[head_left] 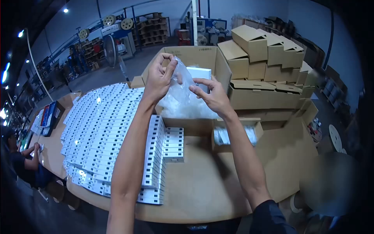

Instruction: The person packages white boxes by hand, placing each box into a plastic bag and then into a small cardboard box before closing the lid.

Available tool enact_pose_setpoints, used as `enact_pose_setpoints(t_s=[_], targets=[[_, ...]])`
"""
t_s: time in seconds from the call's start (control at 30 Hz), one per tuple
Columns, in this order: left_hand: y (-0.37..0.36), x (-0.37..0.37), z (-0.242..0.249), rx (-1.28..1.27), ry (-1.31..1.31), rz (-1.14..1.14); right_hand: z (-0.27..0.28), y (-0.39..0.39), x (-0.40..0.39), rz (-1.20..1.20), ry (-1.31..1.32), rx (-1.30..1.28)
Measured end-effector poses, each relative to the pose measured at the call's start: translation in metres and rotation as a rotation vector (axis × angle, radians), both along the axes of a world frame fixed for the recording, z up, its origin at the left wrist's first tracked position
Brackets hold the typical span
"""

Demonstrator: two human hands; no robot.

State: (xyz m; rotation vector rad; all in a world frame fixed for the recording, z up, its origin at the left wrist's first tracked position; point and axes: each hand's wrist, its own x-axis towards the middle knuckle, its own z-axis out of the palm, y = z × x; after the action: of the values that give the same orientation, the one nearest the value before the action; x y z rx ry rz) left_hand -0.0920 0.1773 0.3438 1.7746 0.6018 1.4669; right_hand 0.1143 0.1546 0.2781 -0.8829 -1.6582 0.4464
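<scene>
A clear plastic bag (181, 82) hangs from my left hand (161, 74), its top edge pinched between thumb and fingers. On the bag's right side is my right hand (212, 93), thumb and fingers apart, fingertips right at the plastic. Both hands are over a large open cardboard carton (191, 121) holding a heap of clear plastic bags (187, 107). Behind my right fingers, a white box (202, 72) shows inside the carton. Left of my forearm, rows of white boxes with small dark marks (105, 124) cover much of the table.
A small carton (237, 134) with clear packets stands beside my right forearm on the brown table (198, 187). Brown cartons (269, 54) are stacked at the back right. At far left a person (25, 160) works at the table near a blue-and-red box (48, 117).
</scene>
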Motion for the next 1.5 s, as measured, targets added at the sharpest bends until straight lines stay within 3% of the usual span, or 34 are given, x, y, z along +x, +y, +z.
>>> enact_pose_setpoints(t_s=[0.07,0.13,0.17,0.23,0.3,0.33,0.43,0.57,0.6,0.63,0.7,0.73,0.83,0.87,0.97,1.07,1.2,1.33,1.43,1.47,1.5], targets=[[-0.031,-0.002,-0.009,0.029,0.086,0.058,-0.010,-0.038,-0.001,0.069,0.170,-0.138],[-0.067,-0.014,-0.014,0.042,0.163,0.138,-0.034,-0.085,-0.002,0.014,0.200,-0.044],[-0.083,-0.018,-0.024,0.078,0.063,0.179,-0.055,-0.106,0.000,-0.045,0.177,0.043],[-0.111,-0.026,-0.044,0.161,-0.129,0.258,-0.061,-0.173,-0.005,-0.180,0.248,-0.192],[-0.157,-0.034,-0.092,0.110,-0.165,0.396,-0.102,-0.206,-0.010,-0.260,0.440,-0.191],[-0.191,-0.030,-0.123,-0.151,-0.240,0.323,-0.116,-0.224,-0.011,-0.312,0.403,-0.168],[-0.260,-0.002,-0.203,-0.271,-0.199,-0.064,-0.129,-0.272,-0.023,-0.420,0.303,-0.129],[-0.311,0.024,-0.220,-0.518,-0.302,0.076,-0.164,-0.317,-0.030,-0.329,0.248,-0.293],[-0.316,0.022,-0.226,-0.565,-0.307,0.078,-0.164,-0.321,-0.033,-0.232,0.402,-0.342],[-0.322,0.019,-0.232,-0.552,-0.246,0.061,-0.165,-0.328,-0.038,-0.139,0.561,-0.398],[-0.332,0.011,-0.242,-0.527,-0.117,0.017,-0.180,-0.335,-0.032,-0.101,0.488,-0.447],[-0.337,-0.001,-0.241,-0.647,0.080,-0.052,-0.184,-0.337,-0.027,-0.082,0.451,-0.466],[-0.338,-0.019,-0.255,-0.589,-0.195,-0.252,-0.178,-0.341,-0.013,-0.088,0.278,-0.441],[-0.339,-0.028,-0.263,-0.686,-0.379,-0.316,-0.186,-0.340,-0.005,-0.062,0.215,-0.354],[-0.314,-0.048,-0.215,-0.580,-0.104,-0.316,-0.174,-0.341,0.011,0.025,0.041,-0.346],[-0.302,-0.038,-0.158,-0.368,0.562,-0.253,-0.157,-0.340,0.013,0.087,-0.075,-0.352],[-0.290,-0.029,-0.151,-0.229,0.774,-0.395,-0.147,-0.345,0.012,0.105,-0.166,-0.348],[-0.283,-0.032,-0.157,-0.157,0.527,-0.204,-0.158,-0.349,0.013,0.116,-0.115,-0.488],[-0.286,-0.035,-0.163,-0.333,0.272,-0.048,-0.170,-0.352,0.013,0.064,-0.104,-0.522],[-0.292,-0.034,-0.165,-0.474,0.060,-0.008,-0.171,-0.352,0.010,0.006,-0.070,-0.503],[-0.300,-0.031,-0.172,-0.417,-0.029,0.082,-0.170,-0.352,0.005,-0.056,-0.036,-0.484]])
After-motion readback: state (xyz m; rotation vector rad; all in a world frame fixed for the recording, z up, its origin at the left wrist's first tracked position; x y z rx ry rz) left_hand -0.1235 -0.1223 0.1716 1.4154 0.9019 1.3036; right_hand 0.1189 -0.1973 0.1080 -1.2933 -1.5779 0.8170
